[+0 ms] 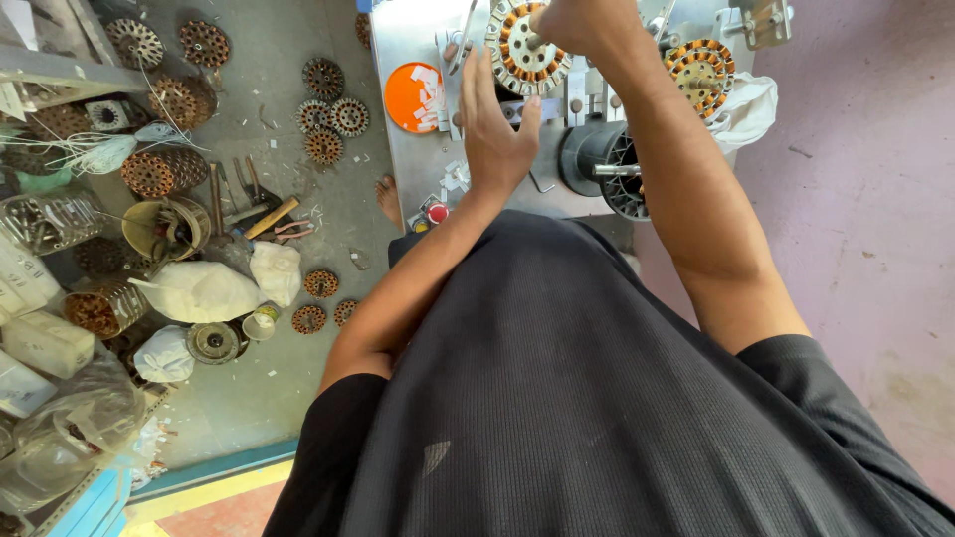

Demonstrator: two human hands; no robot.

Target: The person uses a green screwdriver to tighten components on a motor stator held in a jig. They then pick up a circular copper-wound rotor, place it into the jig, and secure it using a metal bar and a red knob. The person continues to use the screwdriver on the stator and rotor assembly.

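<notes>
A grey concrete floor (249,398) fills the left half of the view, with a pale pinkish floor (875,199) on the right. Between them stands a metal tabletop (398,40) carrying a winding machine, seen from above over the person's dark ribbed shirt (597,398). A blue and yellow painted strip (199,487) edges the concrete at the lower left.

On the machine, a round wound stator (524,48), ringed with orange and white coils, sits at the top of the frame. The right hand (582,22) is closed over the stator's upper right edge, fingers curled on it. The left hand (492,129) is just below the stator with fingers (476,85) straight and spread, palm flat, holding nothing; whether the fingertips touch the stator cannot be told. A second wound stator (699,72) lies to the right beside a white cloth (746,109), the right forearm crossing between the two. A black cylindrical motor housing (597,164) sits under that forearm. An orange round lid (415,96) holding white paper slips rests on the tabletop's left side, and a small red button (438,212) shows near its front edge.

Across the concrete lie many bare rusty-brown stator cores (323,109), a wooden-handled hammer (269,217), white sacks (204,290), and clear plastic containers (45,219) along shelving at the far left. A bare foot (389,199) shows beside the tabletop.
</notes>
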